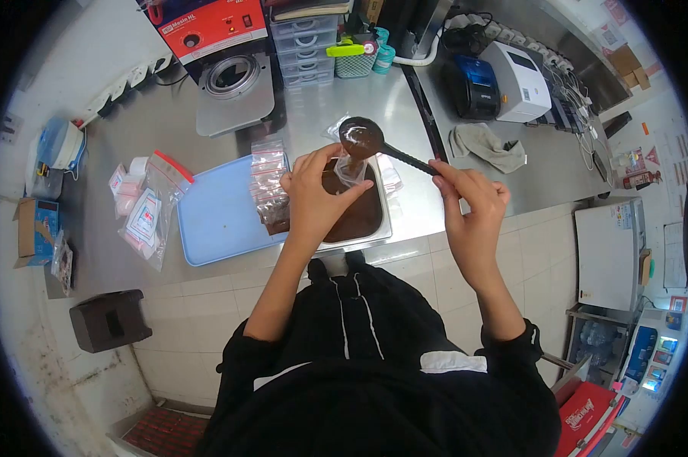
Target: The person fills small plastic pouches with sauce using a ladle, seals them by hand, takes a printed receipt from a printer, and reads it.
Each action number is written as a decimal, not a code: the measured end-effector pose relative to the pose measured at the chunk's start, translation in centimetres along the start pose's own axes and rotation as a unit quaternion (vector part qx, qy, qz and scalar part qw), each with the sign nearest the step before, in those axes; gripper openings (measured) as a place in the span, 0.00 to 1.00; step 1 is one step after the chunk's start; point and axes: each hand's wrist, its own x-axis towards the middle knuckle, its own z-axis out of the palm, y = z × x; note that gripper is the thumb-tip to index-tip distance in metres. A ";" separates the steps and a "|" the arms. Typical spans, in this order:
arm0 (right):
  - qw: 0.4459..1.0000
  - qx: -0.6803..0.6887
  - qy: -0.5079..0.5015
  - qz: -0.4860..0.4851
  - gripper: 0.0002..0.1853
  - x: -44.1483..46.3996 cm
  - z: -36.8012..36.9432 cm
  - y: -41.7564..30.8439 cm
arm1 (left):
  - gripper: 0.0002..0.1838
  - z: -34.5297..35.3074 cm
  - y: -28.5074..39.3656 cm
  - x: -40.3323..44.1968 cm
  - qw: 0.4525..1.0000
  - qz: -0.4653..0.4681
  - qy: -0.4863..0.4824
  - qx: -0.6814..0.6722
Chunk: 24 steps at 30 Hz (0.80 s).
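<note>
My right hand (472,206) is closed around the handle end of a black ladle (406,158). Dark brown sauce (365,137) fills part of its bowl, which is above a small clear plastic bag (351,170). The bag is held by my left hand (316,194), thumb and fingers spread around its mouth. Under the bag stands a rectangular metal pan (389,221) containing more brown sauce (361,217). To the left, several small zip bags (269,179) overlap in a row on the right side of a blue tray (216,217).
Left of the tray lies a large clear zip bag (152,217) with labelled packets. A red-fronted machine (214,30), a small drawer unit (306,49) and a green basket (355,65) stand at the back. Toward the right are a grey cloth (487,148) and a white printer (517,84).
</note>
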 end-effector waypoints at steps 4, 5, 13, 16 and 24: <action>0.995 -0.040 0.068 -0.067 0.12 0.2 0.0 0.1 | 0.31 0.0 0.5 0.2 1.000 -0.004 0.021 -0.014; 0.995 -0.040 0.068 -0.067 0.12 0.1 0.0 0.2 | 0.30 -0.1 0.6 0.2 1.000 -0.005 0.025 -0.006; 0.989 -0.066 0.079 -0.102 0.18 -1.3 1.9 1.5 | 0.28 0.1 0.6 0.4 0.998 -0.022 0.049 -0.034; 0.996 -0.021 0.061 -0.061 0.15 -1.3 2.3 1.7 | 0.28 0.2 0.5 0.4 0.998 -0.013 0.048 -0.032; 0.913 0.332 -0.039 0.236 0.10 -1.7 3.8 3.5 | 0.31 0.3 0.3 -0.1 0.996 -0.019 0.035 -0.078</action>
